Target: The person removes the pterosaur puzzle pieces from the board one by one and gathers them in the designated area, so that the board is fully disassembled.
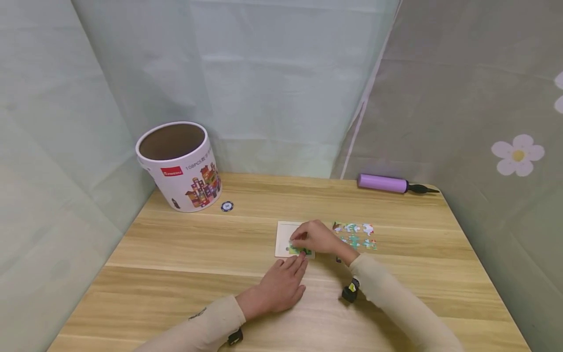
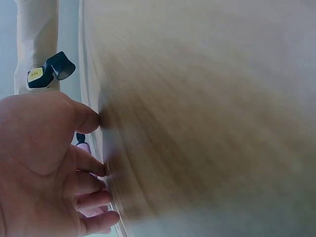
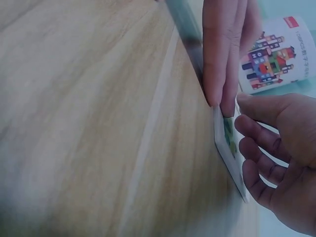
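Observation:
A small pale puzzle board (image 1: 282, 233) lies on the table, with green jigsaw pieces (image 1: 293, 251) along its near side. My right hand (image 1: 320, 238) is over the board, and its curled thumb and fingertips pinch a puzzle piece, mostly hidden by the fingers. In the right wrist view, that hand's thumb (image 3: 261, 106) and forefinger come together just above the board. My left hand (image 1: 283, 285) lies palm down with its fingers stretched forward, and the fingertips press the board's near edge. Loose puzzle pieces (image 1: 354, 240) lie in rows right of the board, partly behind the right wrist.
A white printed bucket (image 1: 186, 181) stands at the back left, with a poker chip (image 1: 227, 206) beside it. A purple hand pump (image 1: 382, 183) lies along the back right edge. Curtains (image 1: 281, 88) hang behind the wooden table (image 1: 184, 254).

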Motion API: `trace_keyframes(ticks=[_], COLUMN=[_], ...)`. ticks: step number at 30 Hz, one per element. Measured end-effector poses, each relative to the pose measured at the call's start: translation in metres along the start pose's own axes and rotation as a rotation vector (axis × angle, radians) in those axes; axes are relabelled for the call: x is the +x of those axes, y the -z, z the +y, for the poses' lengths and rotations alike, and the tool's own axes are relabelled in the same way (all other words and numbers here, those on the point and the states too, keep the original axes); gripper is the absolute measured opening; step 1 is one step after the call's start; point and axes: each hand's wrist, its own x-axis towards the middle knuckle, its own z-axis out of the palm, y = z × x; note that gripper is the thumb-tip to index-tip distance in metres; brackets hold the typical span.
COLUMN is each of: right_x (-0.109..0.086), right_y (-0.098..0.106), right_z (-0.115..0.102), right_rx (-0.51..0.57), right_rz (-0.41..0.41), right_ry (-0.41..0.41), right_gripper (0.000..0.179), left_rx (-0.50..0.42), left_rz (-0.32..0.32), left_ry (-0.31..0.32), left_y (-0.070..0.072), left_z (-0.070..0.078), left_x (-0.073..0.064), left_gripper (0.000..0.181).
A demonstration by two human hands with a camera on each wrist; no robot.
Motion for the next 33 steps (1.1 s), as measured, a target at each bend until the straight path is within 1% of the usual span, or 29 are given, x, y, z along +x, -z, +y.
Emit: trace_keyframes(ticks=[5, 10, 18, 23, 27, 33], right_x=[0.0009, 0.0013, 0.0031, 0.0021, 0.0017, 0.0018], right_y=[-0.0017, -0.0030, -0.0057, -0.0064, -0.0065, -0.0071], right_z=[-0.0015, -0.0013, 0.0009, 0.0002, -0.0007, -0.0011], right_rx=[-0.011, -0.007, -0.003, 0.023, 0.032, 0.060], right_rz=[-0.009, -0.025, -0.052, -0.052, -0.046, -0.039], right_ry=[0.005, -0.012, -0.034, -0.036, -0.038, -0.052], right_gripper=[0.007, 0.008, 0.007, 0.004, 0.006, 0.005], left_rx=[-0.004, -0.003, 0.032, 0.011, -0.011, -0.010], left_rz=[0.019, 0.010, 0.023, 0.012, 0.008, 0.028], left_ry=[-0.008, -0.008, -0.012, -0.011, -0.008, -0.012], left_y=[0.0004, 0.0013, 0.0009, 0.0015, 0.0013, 0.0017], left_z=[0.0005, 0.0007, 0.0002, -0.0004, -0.0011, -0.0021], left_x=[-0.0013, -0.0013, -0.0009, -0.0009, -0.0009, -0.0014], left_gripper=[0.060, 0.060, 0.060, 0.060, 0.059, 0.059])
